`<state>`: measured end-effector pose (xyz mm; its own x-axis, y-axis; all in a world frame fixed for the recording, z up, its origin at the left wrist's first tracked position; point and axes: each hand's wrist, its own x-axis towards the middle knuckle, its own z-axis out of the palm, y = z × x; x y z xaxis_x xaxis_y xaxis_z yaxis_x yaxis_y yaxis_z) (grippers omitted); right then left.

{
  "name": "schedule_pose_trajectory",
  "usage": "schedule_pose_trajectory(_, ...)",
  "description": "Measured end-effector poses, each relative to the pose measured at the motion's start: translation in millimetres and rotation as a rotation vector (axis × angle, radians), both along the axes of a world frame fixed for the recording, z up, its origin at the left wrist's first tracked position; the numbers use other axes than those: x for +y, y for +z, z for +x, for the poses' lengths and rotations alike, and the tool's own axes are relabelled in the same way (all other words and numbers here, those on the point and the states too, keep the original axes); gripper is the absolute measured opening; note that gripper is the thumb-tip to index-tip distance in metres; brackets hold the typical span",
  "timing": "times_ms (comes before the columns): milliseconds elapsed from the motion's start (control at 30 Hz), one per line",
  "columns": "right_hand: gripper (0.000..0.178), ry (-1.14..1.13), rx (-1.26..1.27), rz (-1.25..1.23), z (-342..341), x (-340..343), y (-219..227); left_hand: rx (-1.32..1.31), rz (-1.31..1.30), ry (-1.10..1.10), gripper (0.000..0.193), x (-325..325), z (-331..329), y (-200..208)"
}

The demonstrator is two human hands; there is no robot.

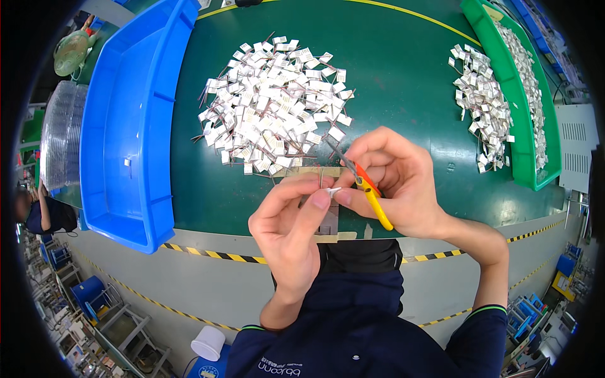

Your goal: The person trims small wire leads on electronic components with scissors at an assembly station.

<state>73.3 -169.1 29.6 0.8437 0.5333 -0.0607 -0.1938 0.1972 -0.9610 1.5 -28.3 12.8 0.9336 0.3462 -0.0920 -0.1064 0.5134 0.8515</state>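
At the table's near edge, my left hand (293, 214) pinches a small white block with thin wire leads (331, 191) between thumb and fingers, the leads pointing upward. My right hand (400, 183) is closed around small pliers with red and yellow handles (373, 200). Their metal jaws point up and to the left, away from the white block. The right thumb tip reaches the block's right end. Just beyond both hands lies a large heap of similar white blocks with leads (271, 104).
A blue bin (129, 126) stands on the left with one small piece in it. To the right, a smaller heap of white blocks (482, 104) lies beside a green bin (526, 126) holding more. Stacked clear trays (62, 135) sit beyond the blue bin. The green tabletop (403, 82) extends between the heaps.
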Motion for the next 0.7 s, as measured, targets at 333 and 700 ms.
schedule_pose_trajectory(333,0.035,0.032,-0.049,-0.005,-6.3,-1.4,-5.0,-0.033,-0.019,0.129,0.01,-9.1,-0.7,0.9)
schedule_pose_trajectory(700,0.033,0.087,-0.101,-0.052,-6.7,-3.3,-7.1,0.027,0.067,0.136,0.004,-11.7,-3.2,4.2)
